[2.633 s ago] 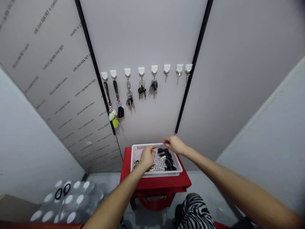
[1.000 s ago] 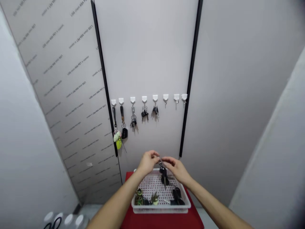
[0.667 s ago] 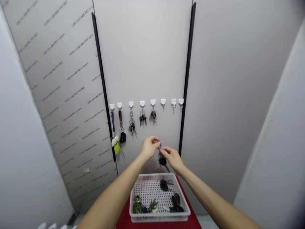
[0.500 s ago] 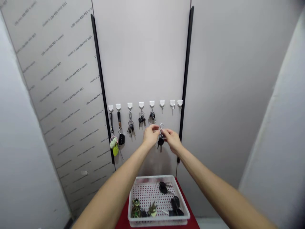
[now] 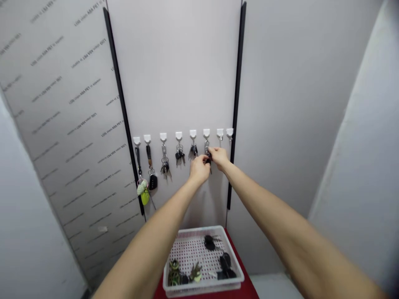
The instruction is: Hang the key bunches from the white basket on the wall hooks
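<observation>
Both my hands are raised to the wall, pinched on a black key bunch (image 5: 208, 155) whose ring sits at the sixth white hook (image 5: 206, 133). My left hand (image 5: 199, 168) grips it from below left, my right hand (image 5: 219, 157) from the right. Five hooks to the left carry key sets, including one with a green and yellow fob (image 5: 143, 193). Two hooks (image 5: 225, 133) to the right are bare. Below, a white perforated basket (image 5: 174, 290) holds several more key sets.
The basket stands on a red stool (image 5: 249, 290) against the wall. Two black vertical strips (image 5: 237, 104) frame the pale panel with the hooks. A film-covered panel with printed text (image 5: 62, 116) lies to the left.
My hands lifted the black key bunch out of the basket and up to the sixth hook. The view tilted upward with them.
</observation>
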Action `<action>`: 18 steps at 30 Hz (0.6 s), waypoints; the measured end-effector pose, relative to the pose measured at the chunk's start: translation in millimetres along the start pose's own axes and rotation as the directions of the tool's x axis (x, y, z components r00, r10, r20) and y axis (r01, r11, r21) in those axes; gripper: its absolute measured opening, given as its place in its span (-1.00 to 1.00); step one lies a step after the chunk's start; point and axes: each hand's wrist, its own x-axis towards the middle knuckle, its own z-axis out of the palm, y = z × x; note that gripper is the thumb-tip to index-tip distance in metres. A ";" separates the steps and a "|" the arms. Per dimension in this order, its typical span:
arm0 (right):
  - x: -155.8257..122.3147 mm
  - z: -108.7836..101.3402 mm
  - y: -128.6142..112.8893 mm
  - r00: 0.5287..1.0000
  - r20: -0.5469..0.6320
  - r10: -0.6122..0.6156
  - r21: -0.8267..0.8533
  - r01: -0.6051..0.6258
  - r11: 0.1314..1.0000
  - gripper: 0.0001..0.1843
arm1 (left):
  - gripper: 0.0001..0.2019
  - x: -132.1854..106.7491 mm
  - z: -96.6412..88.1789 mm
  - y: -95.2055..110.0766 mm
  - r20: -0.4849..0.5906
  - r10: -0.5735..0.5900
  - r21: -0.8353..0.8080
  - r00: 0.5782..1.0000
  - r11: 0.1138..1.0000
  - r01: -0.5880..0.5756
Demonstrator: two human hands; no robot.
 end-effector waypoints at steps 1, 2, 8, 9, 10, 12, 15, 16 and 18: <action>-4.3 -1.9 1.5 1.000 -0.021 -0.005 -0.040 0.004 0.999 -0.74 | -0.73 -3.8 0.9 -3.5 0.006 -0.017 0.000 1.000 1.000 0.017; -10.4 -4.0 3.7 0.999 -0.047 -0.018 -0.076 0.015 0.997 -0.74 | -0.73 -8.7 2.0 -7.8 0.011 -0.039 -0.002 0.999 0.999 0.039; -93.5 -15.5 54.3 0.996 0.088 -0.019 -0.232 0.039 0.972 -0.73 | -0.74 -63.8 17.3 -53.1 0.114 -0.201 0.026 0.973 0.980 0.200; -113.0 -16.7 68.3 0.983 0.182 0.027 -0.276 0.025 0.961 -0.74 | -0.75 -76.4 21.7 -63.5 0.148 -0.233 0.038 0.961 0.972 0.230; -132.1 -17.6 82.2 0.959 0.271 0.087 -0.341 0.011 0.940 -0.74 | -0.76 -89.0 26.4 -74.1 0.180 -0.266 0.049 0.947 0.964 0.261; -166.1 -18.8 106.3 0.903 0.385 0.189 -0.483 0.023 0.875 -0.72 | -0.78 -113.7 36.3 -94.3 0.235 -0.325 0.067 0.916 0.945 0.319; -200.2 -20.1 124.8 0.866 0.428 0.260 -0.604 0.060 0.795 -0.73 | -0.82 -145.5 48.8 -116.3 0.293 -0.385 0.092 0.875 0.922 0.375; -206.9 -20.0 126.8 0.846 0.458 0.274 -0.649 0.108 0.753 -0.73 | -0.84 -153.8 51.9 -121.2 0.311 -0.403 0.107 0.861 0.915 0.390; -214.1 -18.5 128.6 0.836 0.442 0.325 -0.711 0.106 0.695 -0.72 | -0.86 -165.5 56.7 -128.4 0.360 -0.423 0.140 0.832 0.906 0.400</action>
